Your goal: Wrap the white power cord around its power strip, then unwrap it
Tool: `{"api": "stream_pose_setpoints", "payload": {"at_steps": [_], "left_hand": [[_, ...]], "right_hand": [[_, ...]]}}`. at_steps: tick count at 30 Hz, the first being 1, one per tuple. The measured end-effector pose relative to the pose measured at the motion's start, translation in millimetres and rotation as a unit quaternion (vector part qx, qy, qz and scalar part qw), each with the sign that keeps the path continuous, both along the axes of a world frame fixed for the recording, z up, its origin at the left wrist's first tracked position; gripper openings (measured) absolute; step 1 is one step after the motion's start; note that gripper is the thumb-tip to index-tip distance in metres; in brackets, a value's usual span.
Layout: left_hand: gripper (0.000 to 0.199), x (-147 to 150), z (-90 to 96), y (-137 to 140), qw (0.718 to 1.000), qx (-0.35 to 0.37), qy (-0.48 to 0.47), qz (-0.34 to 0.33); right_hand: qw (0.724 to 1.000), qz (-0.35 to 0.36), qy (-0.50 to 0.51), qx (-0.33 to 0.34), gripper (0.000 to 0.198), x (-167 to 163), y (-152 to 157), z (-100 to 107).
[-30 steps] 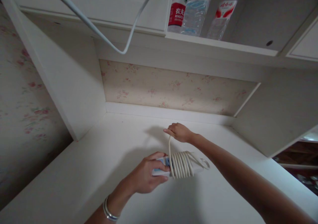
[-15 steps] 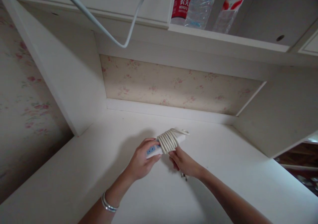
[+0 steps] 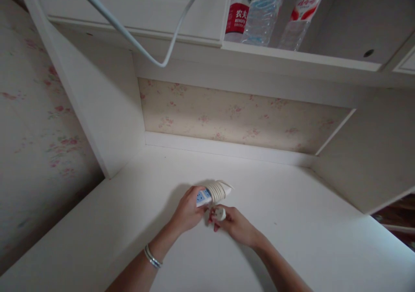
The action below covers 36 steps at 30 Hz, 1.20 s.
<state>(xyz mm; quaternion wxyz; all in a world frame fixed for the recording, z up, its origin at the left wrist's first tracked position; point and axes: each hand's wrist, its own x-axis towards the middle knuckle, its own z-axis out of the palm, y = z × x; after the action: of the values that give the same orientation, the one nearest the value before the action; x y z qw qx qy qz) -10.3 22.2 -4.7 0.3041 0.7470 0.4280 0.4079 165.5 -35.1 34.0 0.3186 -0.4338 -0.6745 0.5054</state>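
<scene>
Power strip (image 3: 203,198): one end hidden by left hand (image 3: 188,210), middle by coiled cord (image 3: 218,191). Right hand (image 3: 239,228): fingertips blurred beside plug (image 3: 220,214). Middle bottle (image 3: 263,17): top cut off. Brown object (image 3: 397,210) beyond tabletop's (image 3: 308,236) right edge: unidentifiable.

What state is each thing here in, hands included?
Power strip: gripped, visible sockets unused
Cord: coiled around the power strip
Plug: unplugged, held
Left hand: closed on the power strip
Right hand: holding the plug
Bottles: standing on the shelf
Bracelet: worn
Pale tube: bent
</scene>
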Motion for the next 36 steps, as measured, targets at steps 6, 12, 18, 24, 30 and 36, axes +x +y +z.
{"api": "stream_pose_setpoints", "payload": {"at_steps": [6, 12, 18, 24, 30, 36], "left_hand": [[0.040, 8, 1.0, -5, 0.998, 0.028, 0.029, -0.042], [0.043, 13, 4.6, -15, 0.995, 0.050, 0.068, -0.052], [0.038, 8, 3.6, -15, 0.994, 0.037, 0.089, -0.058], [0.039, 6, 1.7, -12, 0.997, 0.005, 0.060, -0.057], [0.057, 0, -1.3, -11, 0.991, -0.092, -0.024, -0.099], [0.066, 4, 2.3, -19, 0.979, -0.141, -0.077, -0.125]], "right_hand": [[0.982, -0.087, -0.123, 0.110, 0.032, 9, 12, 1], [0.976, -0.141, -0.122, 0.114, 0.027, 3, 27, -8], [0.954, -0.157, -0.223, 0.122, 0.019, -5, 31, -3], [0.912, -0.171, -0.344, 0.142, 0.027, -19, 29, 4], [0.846, -0.224, -0.460, 0.153, 0.050, -33, 26, -3], [0.834, -0.259, -0.447, 0.193, 0.047, -35, 14, -20]]}}
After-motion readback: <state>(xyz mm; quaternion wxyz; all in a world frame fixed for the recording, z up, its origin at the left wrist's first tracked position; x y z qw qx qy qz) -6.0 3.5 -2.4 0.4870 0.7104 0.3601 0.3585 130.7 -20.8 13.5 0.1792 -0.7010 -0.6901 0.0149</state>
